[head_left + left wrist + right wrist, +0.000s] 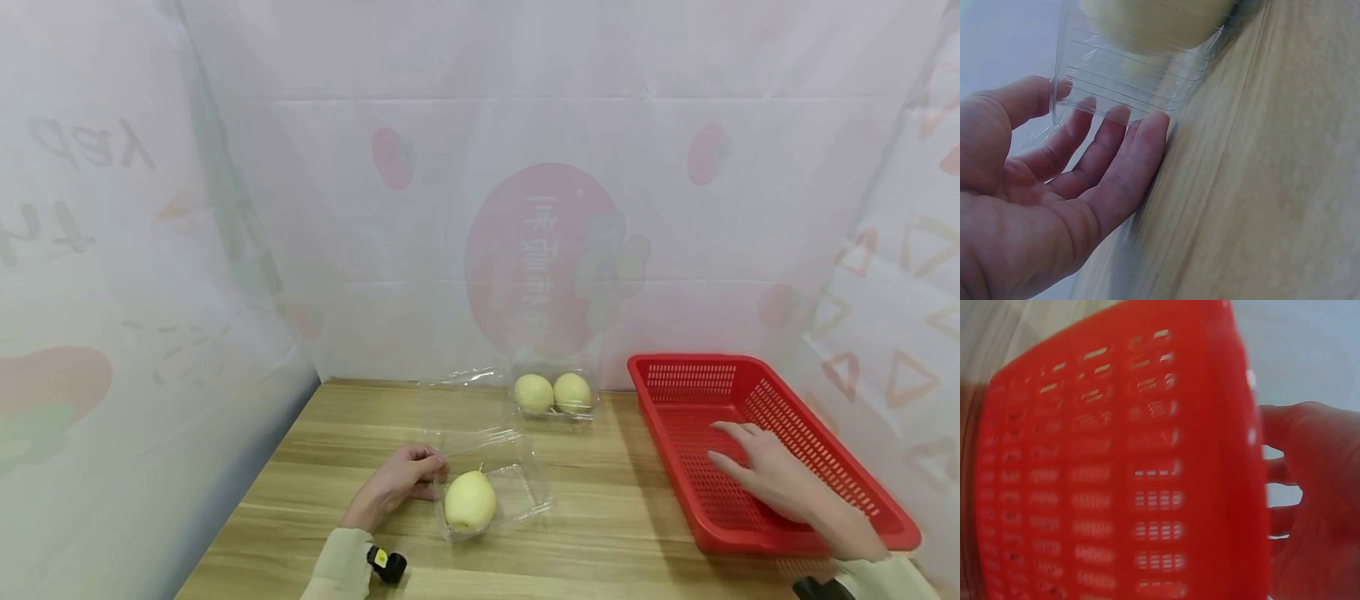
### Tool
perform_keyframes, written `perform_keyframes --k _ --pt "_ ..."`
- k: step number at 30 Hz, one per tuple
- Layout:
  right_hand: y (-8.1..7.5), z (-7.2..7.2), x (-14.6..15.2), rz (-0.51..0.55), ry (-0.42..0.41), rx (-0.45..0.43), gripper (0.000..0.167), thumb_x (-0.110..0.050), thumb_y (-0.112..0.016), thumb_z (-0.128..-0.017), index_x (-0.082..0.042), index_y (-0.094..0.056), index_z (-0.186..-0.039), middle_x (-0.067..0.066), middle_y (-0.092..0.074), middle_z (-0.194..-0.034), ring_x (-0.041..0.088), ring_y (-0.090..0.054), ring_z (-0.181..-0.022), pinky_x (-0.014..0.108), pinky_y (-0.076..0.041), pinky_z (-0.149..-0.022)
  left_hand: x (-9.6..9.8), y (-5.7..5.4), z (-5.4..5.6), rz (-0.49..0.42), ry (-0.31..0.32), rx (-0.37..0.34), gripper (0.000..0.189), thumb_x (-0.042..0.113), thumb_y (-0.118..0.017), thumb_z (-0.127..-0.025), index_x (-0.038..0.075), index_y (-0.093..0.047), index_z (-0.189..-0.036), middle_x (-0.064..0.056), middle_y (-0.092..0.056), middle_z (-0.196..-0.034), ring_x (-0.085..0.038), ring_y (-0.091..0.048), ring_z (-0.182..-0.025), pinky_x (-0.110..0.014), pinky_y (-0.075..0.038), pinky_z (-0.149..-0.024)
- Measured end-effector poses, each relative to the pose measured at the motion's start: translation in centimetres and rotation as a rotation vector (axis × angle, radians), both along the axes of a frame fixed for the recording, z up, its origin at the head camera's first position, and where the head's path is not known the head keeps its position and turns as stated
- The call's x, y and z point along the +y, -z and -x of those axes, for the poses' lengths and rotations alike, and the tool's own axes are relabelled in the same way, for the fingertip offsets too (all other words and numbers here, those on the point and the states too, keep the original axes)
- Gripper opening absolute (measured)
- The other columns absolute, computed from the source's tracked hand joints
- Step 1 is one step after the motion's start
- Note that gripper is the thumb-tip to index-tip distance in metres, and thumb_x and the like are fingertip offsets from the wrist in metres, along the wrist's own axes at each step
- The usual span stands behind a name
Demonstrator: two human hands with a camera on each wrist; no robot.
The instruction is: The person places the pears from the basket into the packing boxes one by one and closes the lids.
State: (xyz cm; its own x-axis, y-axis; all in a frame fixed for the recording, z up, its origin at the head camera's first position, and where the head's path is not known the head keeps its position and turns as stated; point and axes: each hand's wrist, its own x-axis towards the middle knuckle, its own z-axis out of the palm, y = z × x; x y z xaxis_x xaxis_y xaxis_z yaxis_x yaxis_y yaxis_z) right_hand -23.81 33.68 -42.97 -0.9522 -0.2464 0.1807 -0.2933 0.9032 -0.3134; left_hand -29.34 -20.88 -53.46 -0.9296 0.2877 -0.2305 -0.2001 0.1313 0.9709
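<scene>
A clear plastic clamshell box lies on the table with its lid folded back toward the rear. One pale yellow pear, stem up, sits in the left part of the base. My left hand grips the box's left side; in the left wrist view the thumb is at the rim and the fingertips touch the ribbed wall. My right hand hovers over the red plastic basket, thumb and fingers spread and holding nothing.
Behind the lid stands a second clear box containing two yellow pears, close to the back curtain. Printed curtains also hang on the left and right. The slotted basket fills the right side of the wooden table.
</scene>
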Motion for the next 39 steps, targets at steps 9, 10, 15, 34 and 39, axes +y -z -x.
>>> perform_keyframes --k 9,10,15,34,39 --pt "1.4 0.4 2.2 -0.038 0.058 -0.039 0.056 -0.042 -0.060 -0.096 0.000 -0.052 -0.133 0.033 -0.055 -0.122 0.054 -0.051 -0.109 0.070 -0.043 -0.086 0.0 -0.1 -0.1 0.001 -0.002 0.008 0.029 0.025 -0.063 -0.096 -0.003 -0.060 -0.104 -0.011 -0.066 -0.102 -0.017 -0.062 -0.089 -0.032 -0.059 -0.070" --pt "1.6 0.5 2.4 -0.044 0.059 -0.033 0.056 -0.041 -0.061 -0.096 0.001 -0.052 -0.132 0.033 -0.056 -0.121 0.053 -0.052 -0.108 0.069 -0.043 -0.086 0.0 -0.1 -0.1 -0.001 -0.002 0.008 0.029 0.024 -0.063 -0.096 -0.003 -0.060 -0.104 -0.011 -0.066 -0.102 -0.017 -0.062 -0.089 -0.032 -0.059 -0.070" --pt "2.1 0.7 3.4 -0.070 0.064 -0.014 0.053 -0.038 -0.063 -0.094 0.002 -0.055 -0.128 0.032 -0.060 -0.114 0.050 -0.056 -0.103 0.067 -0.045 -0.083 0.1 -0.1 -0.1 0.002 -0.002 0.011 0.029 0.025 -0.063 -0.096 -0.003 -0.060 -0.105 -0.012 -0.066 -0.103 -0.017 -0.063 -0.089 -0.032 -0.059 -0.070" --pt "3.7 1.4 6.0 -0.159 0.122 -0.053 0.052 -0.032 -0.072 -0.087 0.007 -0.060 -0.119 0.033 -0.062 -0.105 0.051 -0.054 -0.101 0.067 -0.042 -0.082 0.0 0.0 -0.1 0.002 0.000 0.004 0.030 0.026 -0.063 -0.097 -0.003 -0.060 -0.106 -0.011 -0.066 -0.102 -0.017 -0.063 -0.089 -0.031 -0.060 -0.070" --pt "4.1 1.5 6.5 -0.163 0.120 -0.070 0.052 -0.034 -0.072 -0.086 0.006 -0.061 -0.118 0.030 -0.064 -0.105 0.049 -0.055 -0.099 0.067 -0.042 -0.083 0.0 0.1 -0.1 -0.004 0.004 0.002 0.030 0.024 -0.062 -0.097 -0.004 -0.060 -0.105 -0.011 -0.066 -0.102 -0.017 -0.062 -0.089 -0.031 -0.059 -0.070"
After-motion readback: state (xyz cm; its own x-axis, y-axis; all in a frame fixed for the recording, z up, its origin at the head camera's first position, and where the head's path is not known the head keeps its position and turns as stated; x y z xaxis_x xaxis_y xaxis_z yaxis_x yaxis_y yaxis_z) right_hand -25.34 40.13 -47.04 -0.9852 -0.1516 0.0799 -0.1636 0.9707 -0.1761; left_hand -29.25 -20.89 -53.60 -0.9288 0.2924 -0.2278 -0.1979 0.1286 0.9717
